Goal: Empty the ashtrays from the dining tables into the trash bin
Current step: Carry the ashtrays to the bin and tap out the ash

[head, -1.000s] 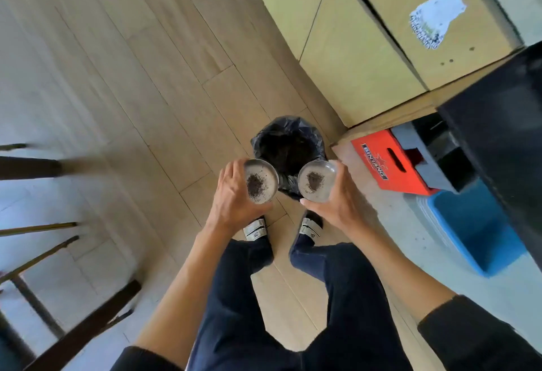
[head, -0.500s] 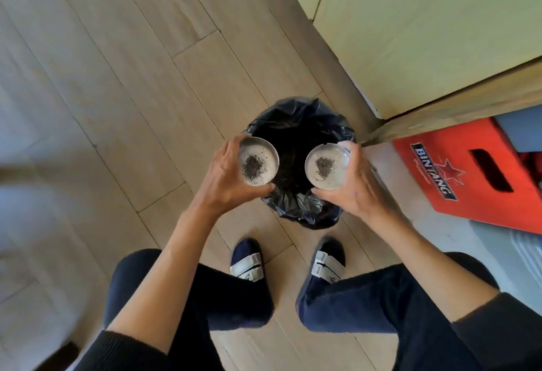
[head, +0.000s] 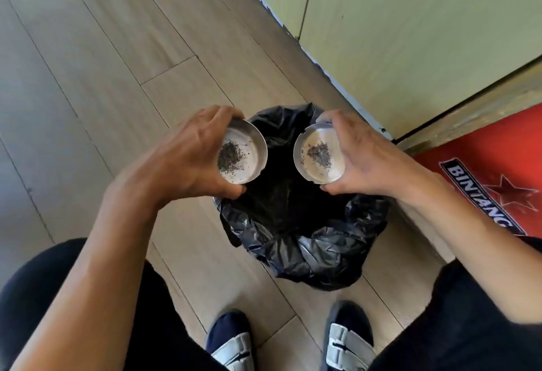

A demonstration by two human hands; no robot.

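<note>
Ashtrays, both level with ash inside, hang above the trash bin's (head: 296, 241) open mouth: left ashtray (head: 242, 156) gripped by left hand (head: 187, 159) fingers, right ashtray (head: 319, 157) by right hand (head: 366, 162); tipping inward should drop ash inside.

Floor (head: 123, 56) was light wood-look planks, seams running diagonally. Pale yellow-green cabinet panels (head: 410, 27) filled the upper right, one vertical seam between them, chipped blue edging along the base. Red crate (head: 481, 171) with white "BINTANG" lettering and a star sat at the right edge. Even daylight, soft shadows.
</note>
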